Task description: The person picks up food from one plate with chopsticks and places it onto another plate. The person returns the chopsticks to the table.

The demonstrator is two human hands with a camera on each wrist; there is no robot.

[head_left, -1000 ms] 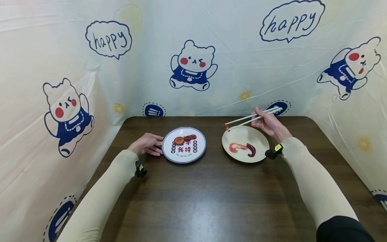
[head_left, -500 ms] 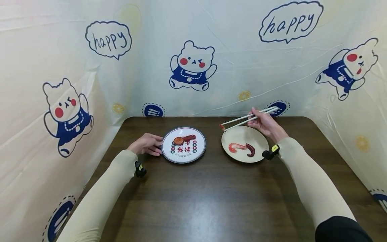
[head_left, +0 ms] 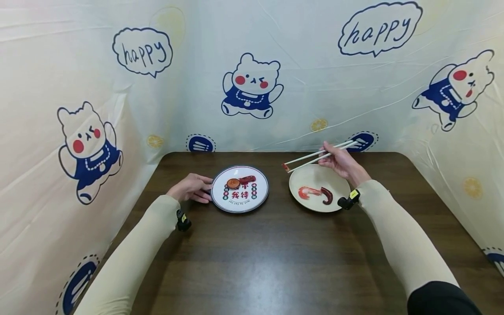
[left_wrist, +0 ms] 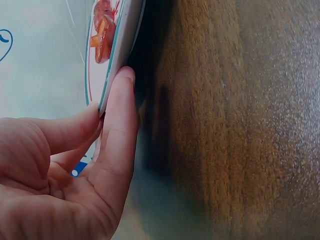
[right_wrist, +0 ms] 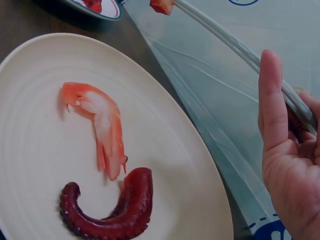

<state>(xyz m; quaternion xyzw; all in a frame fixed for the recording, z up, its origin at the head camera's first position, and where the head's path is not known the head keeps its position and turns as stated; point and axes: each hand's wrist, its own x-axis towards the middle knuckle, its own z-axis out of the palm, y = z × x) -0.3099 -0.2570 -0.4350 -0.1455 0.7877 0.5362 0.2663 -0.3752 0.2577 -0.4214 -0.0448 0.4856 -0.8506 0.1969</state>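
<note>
My left hand (head_left: 190, 188) pinches the left rim of a white plate (head_left: 262, 190) with red lettering, thumb at the rim and fingers under it. On that plate lie a round brown slice (head_left: 233, 183) and a reddish elongated piece (head_left: 247, 179). My right hand (head_left: 342, 164) holds pale chopsticks (head_left: 303, 158). Between their tips is a small red piece of food (right_wrist: 161, 6), its kind unclear, raised past the far left rim of a cream plate (head_left: 334, 177). A peeled shrimp (right_wrist: 107, 130) and a dark red octopus tentacle (right_wrist: 137, 210) lie on the cream plate.
Both plates stand on a dark wooden table (head_left: 244, 258), with a gap between them. A printed cloth (head_left: 252, 131) hangs behind the table and along both sides. A small black camera sits on each wrist.
My right hand has moved slightly left, carrying the chopsticks and the red piece past the cream plate's rim. The left hand and both plates have stayed in place.
</note>
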